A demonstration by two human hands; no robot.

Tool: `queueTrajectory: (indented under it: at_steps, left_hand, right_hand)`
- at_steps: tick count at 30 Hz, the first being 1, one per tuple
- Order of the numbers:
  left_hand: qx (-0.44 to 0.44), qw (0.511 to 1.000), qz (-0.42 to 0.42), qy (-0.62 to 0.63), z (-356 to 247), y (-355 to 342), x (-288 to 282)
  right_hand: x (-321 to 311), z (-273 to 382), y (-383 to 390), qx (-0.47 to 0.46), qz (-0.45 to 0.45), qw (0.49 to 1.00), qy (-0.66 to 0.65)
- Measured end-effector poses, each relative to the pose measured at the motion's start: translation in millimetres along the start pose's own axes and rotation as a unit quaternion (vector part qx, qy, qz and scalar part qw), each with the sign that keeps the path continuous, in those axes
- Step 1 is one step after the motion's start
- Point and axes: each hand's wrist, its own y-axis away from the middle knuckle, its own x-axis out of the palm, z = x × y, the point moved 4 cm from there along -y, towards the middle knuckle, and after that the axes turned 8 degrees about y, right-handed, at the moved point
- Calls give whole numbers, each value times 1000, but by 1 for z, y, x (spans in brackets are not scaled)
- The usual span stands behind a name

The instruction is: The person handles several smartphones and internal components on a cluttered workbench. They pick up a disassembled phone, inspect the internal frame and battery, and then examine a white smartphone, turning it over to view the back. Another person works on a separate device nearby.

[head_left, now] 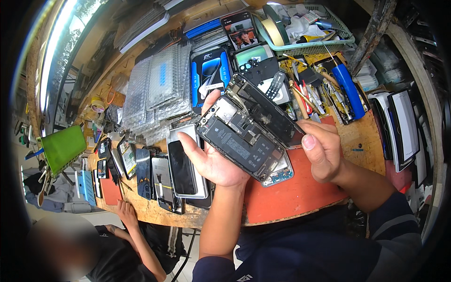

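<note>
An opened smartphone lies across my left hand (217, 162), its body held between the thumb and fingers. The body (235, 143) shows a black battery and inner parts. Its lifted screen (268, 113) is tilted up along the far right side, dark inner face showing. My right hand (324, 149) pinches the screen's lower right corner with thumb and forefinger. Below the body, another device with a blue circuit board (280, 176) shows in part, and an orange-red mat (291, 199) spreads beneath.
Bubble-wrap packs (155, 89) and a blue-black box (209, 75) stand beyond my left hand. A lit phone (239, 30) leans at the back near a green basket (345, 40). Tools and a blue cylinder (348, 91) lie at right. Several phones, one in a white tray (203, 185), lie left. Another person's hand (127, 214) rests at the table edge.
</note>
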Motion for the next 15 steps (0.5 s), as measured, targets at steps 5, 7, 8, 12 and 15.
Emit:
queueTrajectory:
  at_steps: [5,7,8,12,15]
  left_hand:
    - [6,1000,-12,-16,1,-1,0]
    - [8,1000,-20,-22,0,-1,-1]
    - [10,1000,-15,-20,0,0,0]
    - [14,1000,2,-6,-1,2,-1]
    - [20,1000,11,-4,-3,6,0]
  right_hand:
    - [1,-1,0,-4,-10,1000,-4]
    - [1,-1,1,3,-12,1000,-7]
    - [2,-2,1,11,-13,1000,-8]
    - [4,-3,2,-10,-27,999,-25]
    - [5,-2,4,-26,-28,999,-27]
